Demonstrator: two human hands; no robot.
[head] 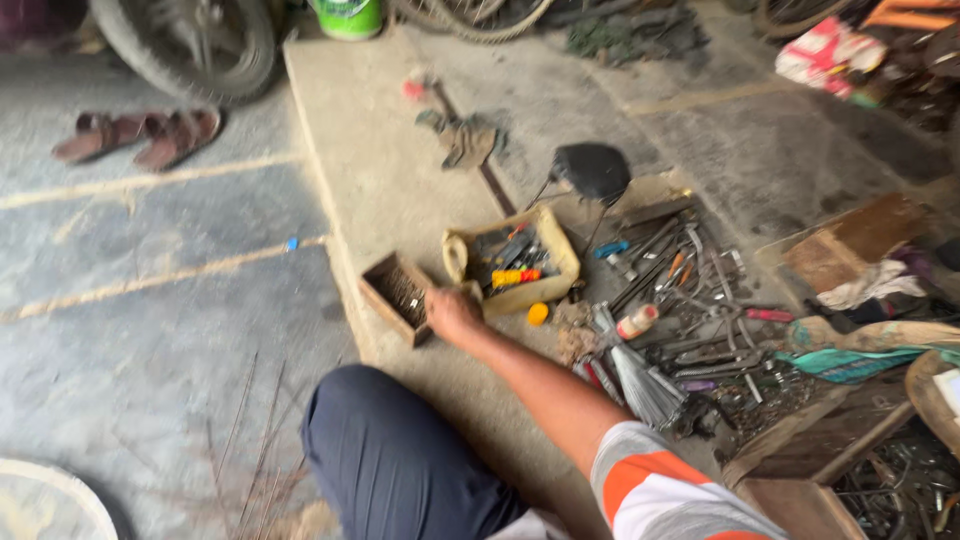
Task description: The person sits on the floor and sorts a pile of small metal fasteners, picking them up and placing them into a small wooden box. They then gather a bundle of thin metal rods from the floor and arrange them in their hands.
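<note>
Head view, blurred by motion: right hand (452,314) reaches out over the raised concrete slab (370,150), its fingers curled at the near right corner of a small wooden box (396,296); whether they grip the rim or only touch it I cannot tell. That box is rectangular, rough brown wood, open on top, with thin grey metal pieces inside, and it sits right at the slab's left edge, tilted to it. Just beside the knuckles, toward the slab's middle, stands a worn cream plastic tub (512,262), cut open, holding dark tools and one orange and yellow handle. A small round yellow thing (538,314) lies just in front of the tub. Further right, a scatter of steel wrenches and rods (680,290) spreads over the concrete, with a bundle of thin grey spokes (645,385) nearer the arm. Behind the tub lie a black rounded seat (592,170) and a crumpled grey rag (462,138). Left of the slab, on the lower grey floor, a pair of brown sandals (135,135) rests near a rubber tyre (190,45)
</note>
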